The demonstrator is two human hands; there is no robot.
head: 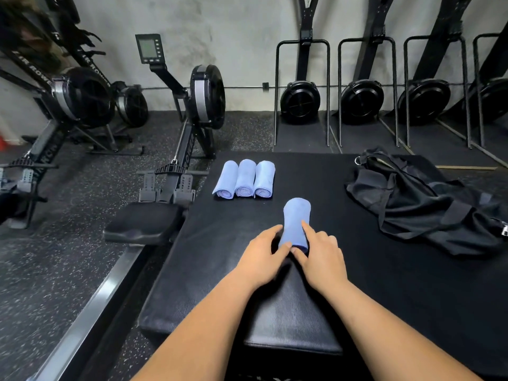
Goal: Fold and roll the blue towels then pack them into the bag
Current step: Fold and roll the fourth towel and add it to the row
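A rolled blue towel (pixel 296 220) lies lengthwise in the middle of the black padded platform (pixel 357 270). My left hand (pixel 264 255) and my right hand (pixel 321 257) grip its near end from either side, thumbs meeting under the roll. Three more rolled blue towels (pixel 244 179) lie side by side farther back and to the left. The black bag (pixel 428 207) lies crumpled and flat on the right part of the platform, its opening hard to make out.
A rowing machine with a black seat (pixel 143 221) and its rail (pixel 90 312) runs along the platform's left edge. More rowers stand at the left, and upright machines in metal racks (pixel 302 92) line the back wall. Speckled rubber floor surrounds the platform.
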